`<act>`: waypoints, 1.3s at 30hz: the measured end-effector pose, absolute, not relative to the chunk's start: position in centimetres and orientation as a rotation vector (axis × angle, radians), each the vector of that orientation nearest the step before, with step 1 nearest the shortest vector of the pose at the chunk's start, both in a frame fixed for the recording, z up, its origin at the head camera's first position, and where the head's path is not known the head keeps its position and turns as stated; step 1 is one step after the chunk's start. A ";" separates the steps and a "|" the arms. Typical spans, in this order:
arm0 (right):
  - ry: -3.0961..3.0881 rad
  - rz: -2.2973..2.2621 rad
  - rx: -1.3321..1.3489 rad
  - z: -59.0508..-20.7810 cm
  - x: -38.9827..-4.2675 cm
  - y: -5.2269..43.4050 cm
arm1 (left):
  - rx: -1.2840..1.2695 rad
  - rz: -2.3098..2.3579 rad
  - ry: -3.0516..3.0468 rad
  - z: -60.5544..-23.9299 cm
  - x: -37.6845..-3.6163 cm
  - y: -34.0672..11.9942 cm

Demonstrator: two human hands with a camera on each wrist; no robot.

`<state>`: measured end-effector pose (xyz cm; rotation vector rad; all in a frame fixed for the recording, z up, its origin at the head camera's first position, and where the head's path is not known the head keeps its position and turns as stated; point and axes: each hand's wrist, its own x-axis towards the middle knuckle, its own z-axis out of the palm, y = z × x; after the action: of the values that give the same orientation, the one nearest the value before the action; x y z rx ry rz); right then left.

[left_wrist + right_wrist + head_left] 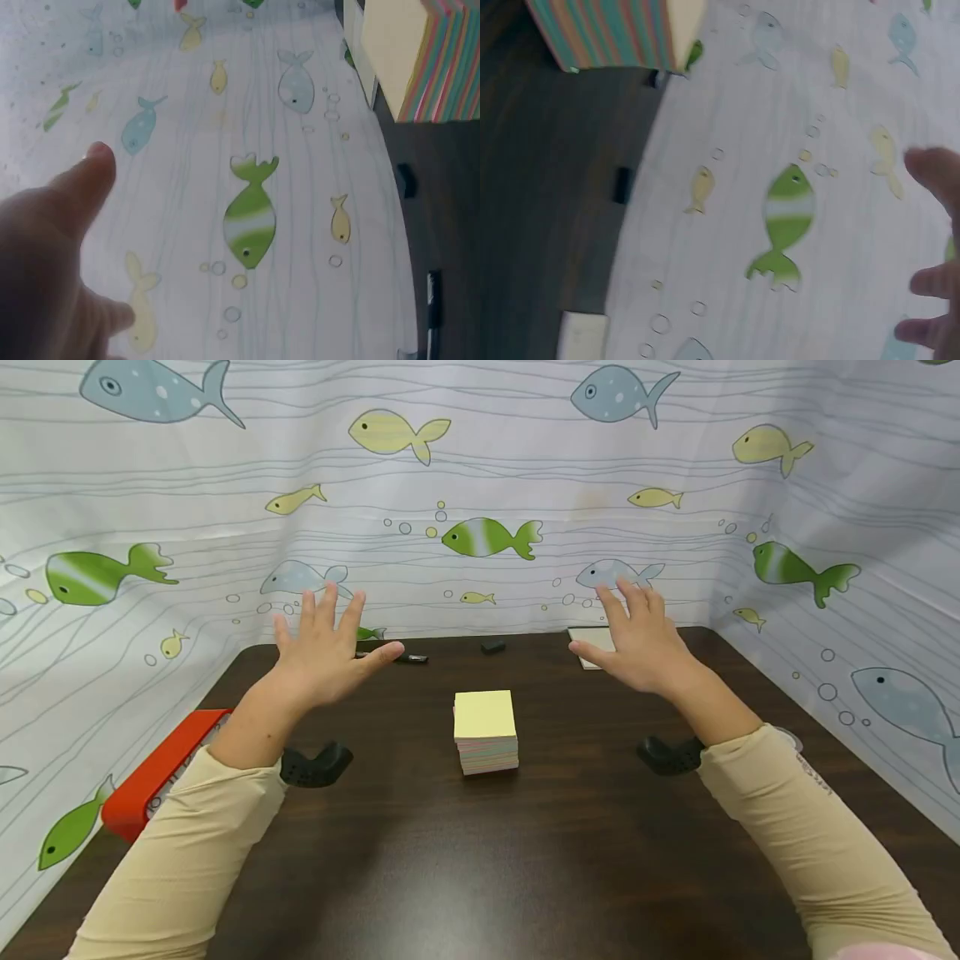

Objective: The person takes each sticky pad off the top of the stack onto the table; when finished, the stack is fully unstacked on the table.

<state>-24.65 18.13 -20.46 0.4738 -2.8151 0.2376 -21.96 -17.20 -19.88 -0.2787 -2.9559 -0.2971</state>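
Both hands hover above a dark wooden table with fingers spread, holding nothing. In the head view the left hand (318, 652) is raised on the left side, and the right hand (637, 639) mirrors it on the right. Between and below them stands a block of sticky notes (486, 731), yellow on top with pink, green and blue layers on its sides. Neither hand touches it. The left wrist view shows the left thumb (79, 191) and the striped block (442, 67). In the right wrist view, several right fingers (934, 281) enter from the right edge.
A red-framed object (161, 768) lies at the table's left edge, partly behind the left arm. At the back are a dark pen (412, 657), a small black block (492, 647) and a white pad (591, 643). A fish-patterned curtain (525, 468) encloses the table.
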 end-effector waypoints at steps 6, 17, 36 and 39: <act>-2.637 0.364 0.643 -22.9 -25.2 16.7 | -0.417 -0.403 -2.867 -21.7 -21.9 -16.2; -2.751 0.678 0.969 -26.4 -25.9 13.3 | -0.659 -0.861 -2.876 -25.7 -22.7 -14.5; -3.008 0.659 1.137 -29.1 -26.9 10.3 | -0.743 -1.183 -2.981 -31.7 -24.6 -11.6; -3.021 0.652 1.129 -29.5 -27.1 10.3 | -0.756 -1.212 -2.978 -32.2 -24.9 -11.3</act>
<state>-27.11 10.33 -29.47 1.1286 -3.0209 0.6524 -24.94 -11.34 -32.25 -0.7557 -2.9785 -1.2124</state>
